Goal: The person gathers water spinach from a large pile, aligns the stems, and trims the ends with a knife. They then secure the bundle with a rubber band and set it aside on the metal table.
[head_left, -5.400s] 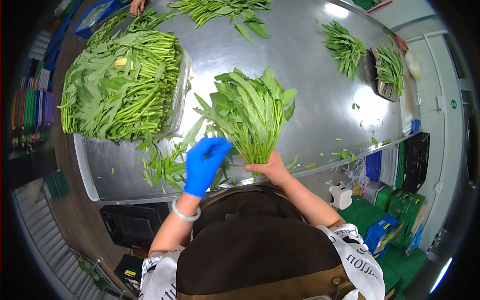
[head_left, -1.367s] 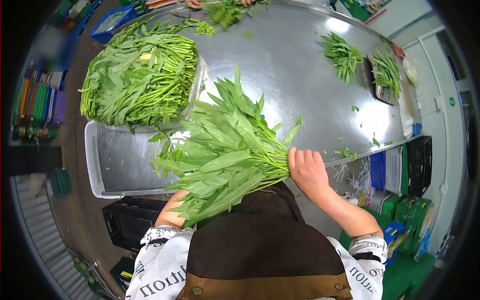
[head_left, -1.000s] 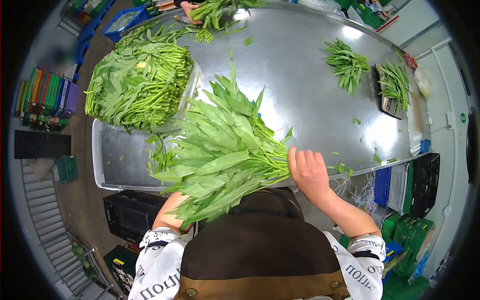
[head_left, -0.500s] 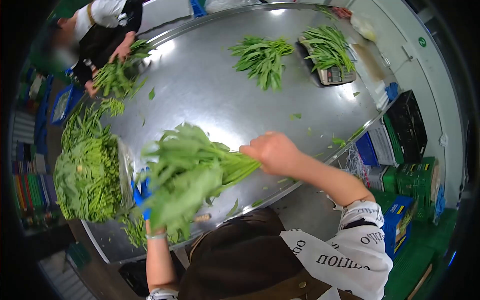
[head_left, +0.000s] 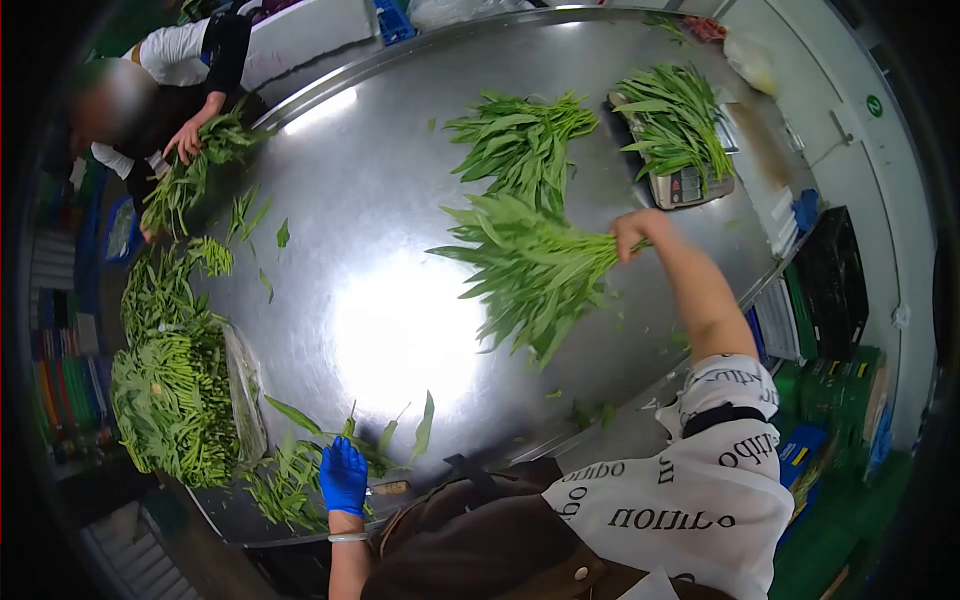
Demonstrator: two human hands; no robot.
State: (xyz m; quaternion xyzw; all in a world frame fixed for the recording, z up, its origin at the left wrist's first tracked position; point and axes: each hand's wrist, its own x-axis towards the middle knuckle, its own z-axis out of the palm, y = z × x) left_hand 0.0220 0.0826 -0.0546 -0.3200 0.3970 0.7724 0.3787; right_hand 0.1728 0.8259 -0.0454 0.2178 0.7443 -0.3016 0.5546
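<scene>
A bunch of long-leaved green stalks (head_left: 530, 275) is held over the shiny steel table (head_left: 400, 320), right of centre in the frame.
The bare right hand (head_left: 632, 230) is closed tight round the stem ends, leaves fanning left. Light, limp and easily bruised, the bunch is best gripped at those firmer stems. Just above lies a loose pile of similar greens (head_left: 520, 140), beside a grey scale (head_left: 685, 185). At lower left the blue-gloved left hand (head_left: 344, 478) rests flat, fingers open and holding nothing, among stray stalks (head_left: 285, 485).
</scene>
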